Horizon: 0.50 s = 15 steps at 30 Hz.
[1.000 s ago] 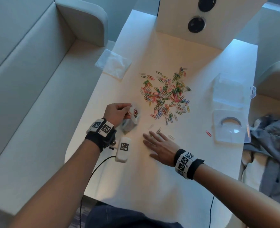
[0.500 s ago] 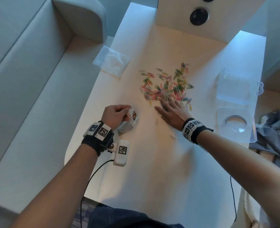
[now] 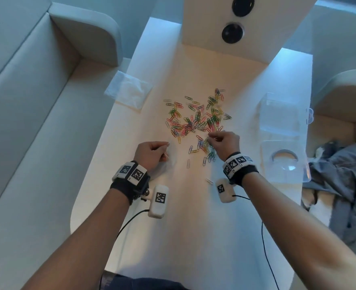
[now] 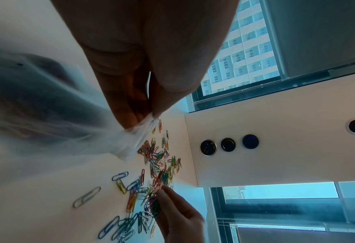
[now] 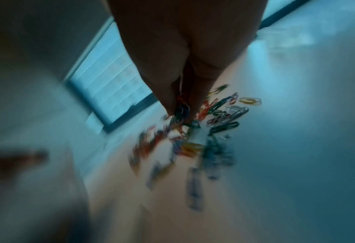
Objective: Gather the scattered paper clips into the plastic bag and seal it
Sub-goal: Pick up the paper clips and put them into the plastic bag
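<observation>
Pinching a small bunch of clips, right hand (image 3: 225, 143) hovers over the paper clips (image 3: 194, 120), most loose on table (image 3: 194, 237); left hand (image 3: 152, 152) grips the unsealed plastic bag (image 4: 134, 139).

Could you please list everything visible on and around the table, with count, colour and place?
paper clips: many, mixed colours, scattered mid-table
plastic bag: one, clear, pinched at its edge
flat packet: one, whitish, table's left edge
clear plastic box: one, lid open, table's right side
table: one, white
grey cloth: one, right of table
left hand: pinches the bag
right hand: pinches a bunch of clips
</observation>
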{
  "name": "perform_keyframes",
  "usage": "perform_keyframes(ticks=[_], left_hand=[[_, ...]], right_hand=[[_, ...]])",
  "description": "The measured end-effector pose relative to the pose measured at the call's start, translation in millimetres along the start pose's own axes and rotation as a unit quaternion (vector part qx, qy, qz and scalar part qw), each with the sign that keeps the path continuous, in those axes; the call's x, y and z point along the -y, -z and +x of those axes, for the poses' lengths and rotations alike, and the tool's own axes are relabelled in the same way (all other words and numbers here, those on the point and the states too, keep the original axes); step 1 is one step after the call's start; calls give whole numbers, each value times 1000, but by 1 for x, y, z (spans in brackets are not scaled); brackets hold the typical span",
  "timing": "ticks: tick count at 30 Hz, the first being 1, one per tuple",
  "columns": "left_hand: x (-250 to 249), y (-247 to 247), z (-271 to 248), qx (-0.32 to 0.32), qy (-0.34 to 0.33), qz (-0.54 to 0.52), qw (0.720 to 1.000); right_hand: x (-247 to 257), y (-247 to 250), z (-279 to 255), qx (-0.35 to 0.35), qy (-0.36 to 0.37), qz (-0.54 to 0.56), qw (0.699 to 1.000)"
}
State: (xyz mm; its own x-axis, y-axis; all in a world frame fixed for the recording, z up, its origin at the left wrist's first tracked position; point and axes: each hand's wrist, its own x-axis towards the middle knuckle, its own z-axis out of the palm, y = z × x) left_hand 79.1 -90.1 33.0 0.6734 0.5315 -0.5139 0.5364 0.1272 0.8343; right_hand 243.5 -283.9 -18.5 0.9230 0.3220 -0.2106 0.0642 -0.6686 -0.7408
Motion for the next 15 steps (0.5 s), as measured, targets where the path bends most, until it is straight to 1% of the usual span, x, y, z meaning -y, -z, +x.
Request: perform_keyframes(ticks=[1, 2, 3, 4, 6, 8, 9, 10, 11, 12, 14, 15], left_hand=[[-1, -3, 0, -1, -1, 4, 1000], [-2, -5, 1, -1, -3, 7, 1000], [-4, -7, 2, 0, -6, 12, 1000], [-4, -10, 2, 1, -7, 16, 1000], [-7, -15, 1, 4, -9, 20, 1000], [-8, -21, -3, 8, -13, 32, 999], [-9, -24, -6, 12, -17, 40, 999], [-9, -28, -9, 16, -20, 43, 999], [-10, -31, -11, 21, -21, 42, 999], [-11, -33, -14, 27, -22, 36, 999], [-12, -38, -17, 36, -25, 34, 998], [-13, -40, -18, 41, -26, 39, 998]], right_hand=[[1, 2, -3, -19, -85, 100, 991], [4, 4, -6, -23, -157, 222, 962], [8, 6, -12, -10, -210, 344, 915], [14, 8, -18, 10, -235, 437, 868], [26, 9, -33, 40, -259, 538, 801], [37, 5, -47, 68, -279, 615, 734], [42, 2, -56, 84, -285, 636, 712], [46, -1, -63, 99, -288, 650, 696], [50, -5, -69, 108, -292, 652, 692], [54, -9, -75, 111, -290, 647, 697], [56, -17, -84, 98, -279, 609, 736], [57, -20, -87, 87, -270, 579, 765]])
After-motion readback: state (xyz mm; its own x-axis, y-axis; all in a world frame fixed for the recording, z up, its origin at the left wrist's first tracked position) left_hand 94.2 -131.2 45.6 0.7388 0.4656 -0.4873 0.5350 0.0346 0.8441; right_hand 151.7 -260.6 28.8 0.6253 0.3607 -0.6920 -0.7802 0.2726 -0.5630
